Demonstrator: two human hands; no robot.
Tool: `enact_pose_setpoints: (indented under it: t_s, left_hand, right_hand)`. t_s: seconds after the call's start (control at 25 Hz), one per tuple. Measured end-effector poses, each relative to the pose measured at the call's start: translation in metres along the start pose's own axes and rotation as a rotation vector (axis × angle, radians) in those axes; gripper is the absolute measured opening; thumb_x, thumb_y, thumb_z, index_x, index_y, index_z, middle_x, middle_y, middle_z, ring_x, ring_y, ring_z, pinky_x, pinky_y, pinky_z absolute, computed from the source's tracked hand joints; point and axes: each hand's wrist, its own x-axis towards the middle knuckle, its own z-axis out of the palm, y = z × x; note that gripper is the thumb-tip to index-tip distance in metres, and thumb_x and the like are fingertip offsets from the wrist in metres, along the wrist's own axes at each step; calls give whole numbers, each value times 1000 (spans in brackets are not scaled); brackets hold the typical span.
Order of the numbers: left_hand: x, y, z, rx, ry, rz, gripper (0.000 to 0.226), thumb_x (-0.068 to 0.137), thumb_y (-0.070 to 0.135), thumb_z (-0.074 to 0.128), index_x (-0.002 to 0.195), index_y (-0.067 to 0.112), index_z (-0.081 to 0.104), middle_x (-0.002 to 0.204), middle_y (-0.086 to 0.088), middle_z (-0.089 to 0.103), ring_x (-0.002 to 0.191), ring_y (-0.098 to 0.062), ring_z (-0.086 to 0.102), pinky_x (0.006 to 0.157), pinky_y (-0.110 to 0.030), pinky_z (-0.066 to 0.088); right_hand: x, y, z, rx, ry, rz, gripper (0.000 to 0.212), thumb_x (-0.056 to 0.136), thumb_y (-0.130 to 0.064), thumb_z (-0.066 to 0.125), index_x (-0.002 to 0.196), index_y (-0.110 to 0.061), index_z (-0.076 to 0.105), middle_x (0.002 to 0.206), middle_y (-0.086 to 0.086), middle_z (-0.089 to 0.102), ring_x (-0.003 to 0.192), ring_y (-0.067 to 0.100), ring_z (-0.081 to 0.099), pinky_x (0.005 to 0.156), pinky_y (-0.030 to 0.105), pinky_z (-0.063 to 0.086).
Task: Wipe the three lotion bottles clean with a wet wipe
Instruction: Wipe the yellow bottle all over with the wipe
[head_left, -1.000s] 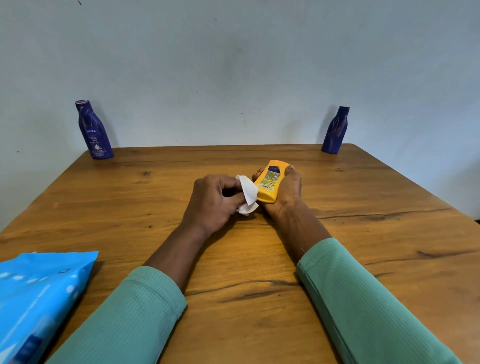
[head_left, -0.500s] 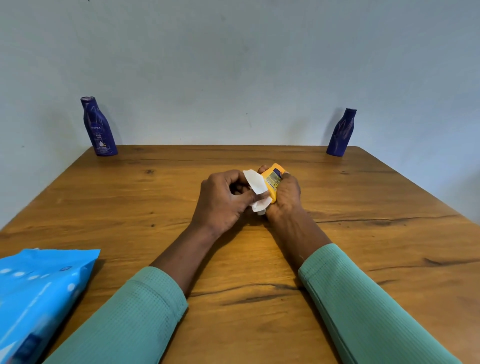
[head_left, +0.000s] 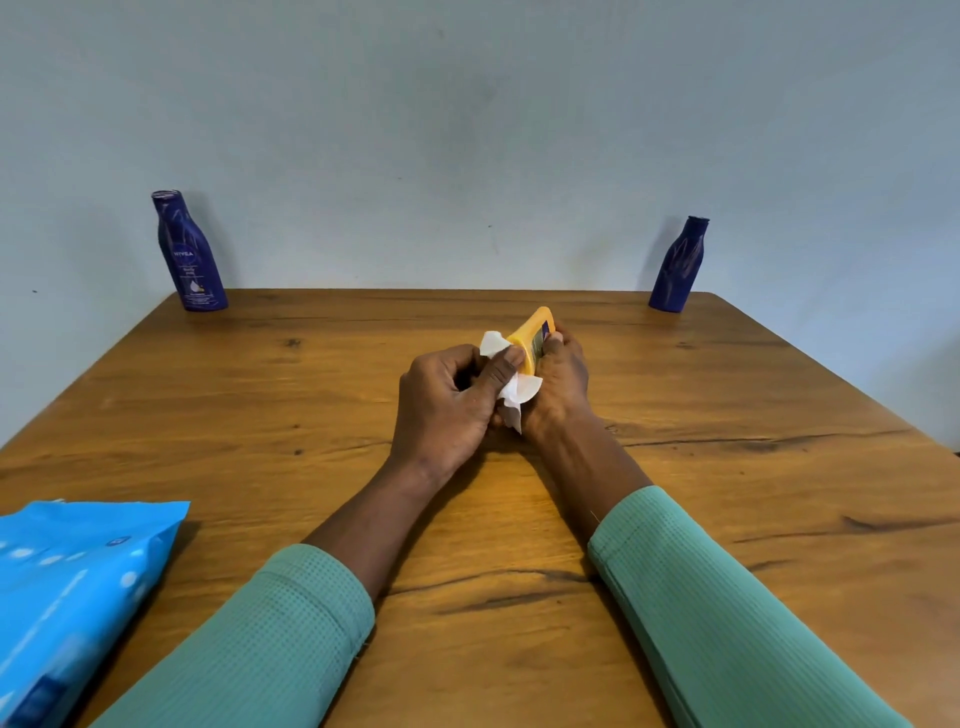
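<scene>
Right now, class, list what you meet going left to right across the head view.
wipes pack → left blue bottle → left hand → right hand → right blue bottle. The wet wipe and yellow bottle overlap the hands, so omitted.

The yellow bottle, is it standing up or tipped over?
Tipped. The right hand grips the yellow bottle slanted, its far end pointing away, while the left hand presses the wipe against it.
</scene>
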Motion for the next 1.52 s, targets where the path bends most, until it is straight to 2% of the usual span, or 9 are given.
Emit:
enact_pose_setpoints:
  t_s: [0.12, 0.24, 0.4, 0.52, 0.68, 1.0, 1.12, 1.4, 1.52]
  left_hand:
    - [2, -1, -1, -29, 63, 98, 28, 90, 40, 78, 95, 13, 79, 81, -1, 77, 73, -25, 72, 61, -48, 60]
    - [4, 0, -6, 205, 81, 336, 20, 90, 27, 81, 103, 11, 78, 93, 0, 75, 82, -15, 69, 67, -41, 58]
    - [3, 0, -10, 429, -34, 527, 17, 88, 12, 81, 105, 8, 79, 100, -2, 71, 85, -14, 67, 67, -35, 58]
    - [9, -4, -19, 428, -165, 479, 15, 88, 19, 81, 102, 13, 80, 98, 0, 73, 82, -14, 68, 66, -39, 55]
    - [13, -9, -27, 385, -171, 376, 23, 88, 28, 81, 108, 17, 82, 96, 2, 76, 82, -12, 70, 67, -37, 57]
    - [17, -16, -28, -9, -18, 54, 30, 87, 21, 83, 116, 15, 79, 107, 3, 81, 98, -17, 76, 88, -46, 63]
    - [20, -17, -31, -105, 151, 20, 32, 84, 19, 85, 115, 12, 79, 105, 1, 81, 96, -17, 76, 81, -37, 63]
    - [19, -9, -39, 321, 281, 211, 31, 92, 21, 78, 122, 15, 76, 108, 2, 75, 90, -12, 71, 68, -19, 55]
    - [11, -1, -29, 476, 13, 375, 23, 100, 27, 66, 119, 17, 76, 106, 0, 69, 91, -15, 66, 73, -35, 58]
  right_hand:
    - [-17, -9, 2, 0, -120, 23, 43, 107, -46, 45, 129, -12, 60, 111, 18, 67, 92, 30, 67, 85, 45, 58]
    - [-33, -13, 1, -13, -294, 124, 61, 94, -65, 57, 105, -5, 66, 85, 14, 68, 78, 26, 69, 73, 38, 59]
    - [-39, -13, -3, 18, -425, 221, 40, 95, -47, 59, 97, -8, 62, 75, 10, 63, 69, 24, 65, 65, 34, 56]
    - [-39, -18, -6, 67, -456, 224, 58, 87, -36, 49, 127, 4, 61, 106, 22, 71, 94, 34, 69, 89, 45, 55]
    - [-28, -22, -8, 222, -527, 160, 81, 78, -26, 44, 149, 13, 41, 148, 33, 51, 138, 45, 51, 123, 52, 31]
    - [-28, -14, -8, 96, -612, 138, 84, 76, -28, 47, 156, -7, 41, 143, 24, 61, 120, 40, 62, 96, 46, 56]
    - [-40, -10, -4, -38, -637, 212, 69, 74, -27, 49, 139, -3, 55, 108, 18, 71, 90, 31, 69, 76, 35, 60]
    - [-43, 5, 0, -115, -772, 304, 61, 103, -43, 52, 152, -8, 48, 135, 21, 62, 115, 35, 64, 100, 53, 51]
    - [-42, -4, -4, -101, -687, 288, 54, 107, -46, 49, 132, 0, 61, 106, 18, 71, 97, 29, 70, 90, 44, 58]
